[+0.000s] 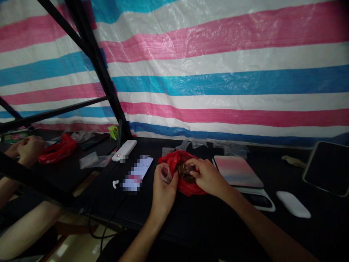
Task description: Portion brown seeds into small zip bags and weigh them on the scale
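A red plastic bag [191,188] lies open on the black table, with small brown pieces [184,172] heaped inside; their kind is too blurred to tell. At the bag's left side, my left hand [165,185] is closed round a small clear plastic bag [165,173], its mouth held open toward me. My right hand [205,174] reaches in from the right, fingers bent and pinched down among the brown pieces. What sits between those fingertips is hidden. Just right of my right hand is a digital scale [238,171] with a pinkish plate.
A phone [137,174], an earbud [116,184] and a white power bank [124,150] lie left. Clear bags [231,148] line the back. Right are a white case [293,204] and a dark tablet-like object [327,167]. Beyond a black frame [100,72], another person's hands [29,147] work near a red bag [58,149].
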Motion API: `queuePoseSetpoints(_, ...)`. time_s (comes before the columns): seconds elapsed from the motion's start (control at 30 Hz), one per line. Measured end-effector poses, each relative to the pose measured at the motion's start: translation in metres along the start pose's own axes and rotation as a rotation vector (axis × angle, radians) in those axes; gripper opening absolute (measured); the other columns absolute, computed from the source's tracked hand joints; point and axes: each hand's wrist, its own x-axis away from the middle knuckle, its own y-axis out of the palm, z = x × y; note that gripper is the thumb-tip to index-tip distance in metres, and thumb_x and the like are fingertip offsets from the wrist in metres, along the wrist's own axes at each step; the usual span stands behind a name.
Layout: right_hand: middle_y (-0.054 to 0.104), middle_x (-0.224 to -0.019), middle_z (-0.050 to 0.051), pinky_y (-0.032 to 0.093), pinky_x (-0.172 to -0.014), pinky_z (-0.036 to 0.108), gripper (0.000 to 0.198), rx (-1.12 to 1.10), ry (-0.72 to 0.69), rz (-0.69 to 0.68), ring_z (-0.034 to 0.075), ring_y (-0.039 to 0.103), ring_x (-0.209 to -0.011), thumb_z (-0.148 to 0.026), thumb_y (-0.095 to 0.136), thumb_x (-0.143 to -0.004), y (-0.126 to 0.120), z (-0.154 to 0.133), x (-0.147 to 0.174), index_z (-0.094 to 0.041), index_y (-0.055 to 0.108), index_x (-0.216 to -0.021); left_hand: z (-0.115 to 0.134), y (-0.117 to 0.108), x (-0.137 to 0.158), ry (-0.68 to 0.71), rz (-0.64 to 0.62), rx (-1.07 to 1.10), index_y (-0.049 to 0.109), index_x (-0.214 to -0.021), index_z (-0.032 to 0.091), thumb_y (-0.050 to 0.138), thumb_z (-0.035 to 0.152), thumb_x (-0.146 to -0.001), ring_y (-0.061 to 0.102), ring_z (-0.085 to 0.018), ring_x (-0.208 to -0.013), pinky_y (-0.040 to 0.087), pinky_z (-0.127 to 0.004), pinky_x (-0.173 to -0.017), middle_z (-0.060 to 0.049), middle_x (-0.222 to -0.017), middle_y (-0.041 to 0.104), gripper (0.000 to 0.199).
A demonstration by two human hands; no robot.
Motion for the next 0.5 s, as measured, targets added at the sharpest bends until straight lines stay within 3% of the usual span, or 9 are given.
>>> queuePoseSetpoints(0.07, 0.079, -0.111, 0.004, 0.048, -0.093, 0.038, 0.039, -0.129, -0.011, 0.001, 0.022, 0.071, -0.105, -0.004, 0.061, -0.085, 0.002, 0.003, -0.001, -0.025, 0.068, -0.117, -0.003, -0.003, -0.001, 0.111, 0.101, -0.16, 0.055, -0.112, 0.022, 0.065, 0.027, -0.091, 0.06, -0.021, -0.099, 0.049, -0.037, -0.094, -0.004, -0.105, 0.06, 0.024)
queuePoseSetpoints(0.13, 0.079, -0.111, 0.005, 0.051, -0.092, 0.037, 0.039, -0.241, -0.031, 0.009, 0.022, 0.072, -0.105, -0.005, 0.058, -0.087, 0.001, 0.003, -0.002, -0.025, 0.066, -0.119, -0.006, -0.006, -0.001, 0.167, 0.112, -0.273, 0.054, -0.116, 0.022, 0.064, 0.028, -0.093, 0.059, -0.022, -0.102, 0.048, -0.041, -0.096, -0.006, -0.108, 0.059, 0.026)
queuePoseSetpoints(0.3, 0.075, -0.114, 0.006, 0.053, -0.096, 0.039, 0.035, -0.348, -0.122, 0.07, 0.022, 0.07, -0.105, -0.012, 0.058, -0.09, -0.005, -0.007, 0.001, -0.024, 0.064, -0.122, -0.005, -0.005, 0.002, 0.177, 0.057, -0.368, 0.051, -0.12, 0.02, 0.07, 0.032, -0.09, 0.058, -0.027, -0.105, 0.05, -0.043, -0.093, -0.008, -0.111, 0.058, 0.037)
queuePoseSetpoints(0.5, 0.073, -0.113, 0.007, 0.052, -0.093, 0.04, 0.033, -0.303, -0.194, 0.104, 0.022, 0.068, -0.099, -0.016, 0.058, -0.094, -0.006, -0.02, 0.006, -0.025, 0.064, -0.126, 0.002, -0.004, 0.007, 0.22, -0.127, -0.434, 0.058, -0.105, 0.022, 0.06, 0.025, -0.097, 0.056, -0.025, -0.098, 0.047, -0.04, -0.09, -0.007, -0.103, 0.061, 0.009)
